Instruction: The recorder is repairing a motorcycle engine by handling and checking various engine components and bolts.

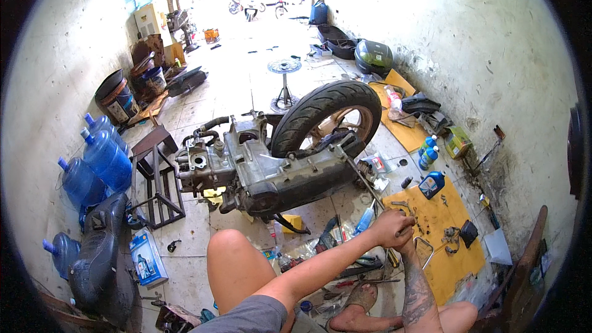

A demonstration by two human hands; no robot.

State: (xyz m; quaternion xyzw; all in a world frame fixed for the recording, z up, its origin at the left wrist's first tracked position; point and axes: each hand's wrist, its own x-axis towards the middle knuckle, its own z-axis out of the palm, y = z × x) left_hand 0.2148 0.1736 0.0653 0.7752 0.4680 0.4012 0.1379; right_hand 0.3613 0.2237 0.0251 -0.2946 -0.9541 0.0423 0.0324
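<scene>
Both hands, left hand (390, 227) and right hand (404, 239), were clenched together on a long rod (361, 179) running toward the engine (265, 169) at 11 o'clock. I judged a slip could scatter the small parts (425, 225) at 3 o'clock.

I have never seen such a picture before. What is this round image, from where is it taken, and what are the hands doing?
The camera sits on a person's head and looks down, so the wide lens bends the edges round. The person sits on a tiled floor, bare knees in view. Both arms reach to the right: the left hand and the right hand meet over a yellow mat strewn with small parts. What they grip is too small to tell. In front lies a scooter engine with its rear wheel. Blue water jugs stand at the left wall.
</scene>
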